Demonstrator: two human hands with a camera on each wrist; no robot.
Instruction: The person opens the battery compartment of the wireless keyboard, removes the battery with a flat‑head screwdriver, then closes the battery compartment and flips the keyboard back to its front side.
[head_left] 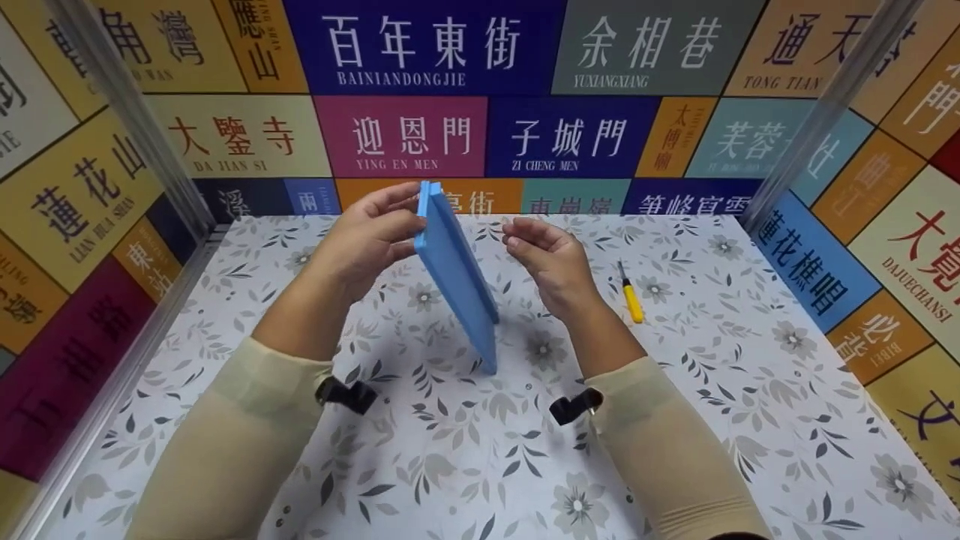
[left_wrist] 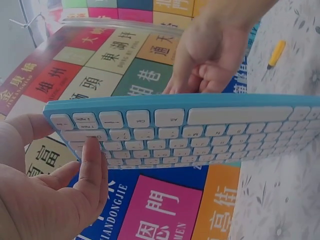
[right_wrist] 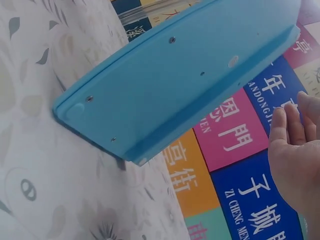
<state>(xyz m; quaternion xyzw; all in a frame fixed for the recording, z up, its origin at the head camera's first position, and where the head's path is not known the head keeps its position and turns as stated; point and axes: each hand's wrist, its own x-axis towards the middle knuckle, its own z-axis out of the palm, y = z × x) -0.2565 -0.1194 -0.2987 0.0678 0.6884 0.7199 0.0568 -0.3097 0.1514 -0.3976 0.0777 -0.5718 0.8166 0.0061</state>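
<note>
A blue keyboard with white keys stands tilted on one short end on the patterned tabletop. My left hand grips its raised end, fingertips on the keys in the left wrist view and the rest at the edge. The right wrist view shows the blue underside, with several small screws in it and a raised ridge along one long side. To the right of the keyboard, my right hand hovers apart from it, fingers loosely bent and holding nothing.
A screwdriver with a yellow handle lies on the table right of my right hand. Small dark round bits lie near the front of the floral tabletop. Sign-patterned panels wall in the back and both sides.
</note>
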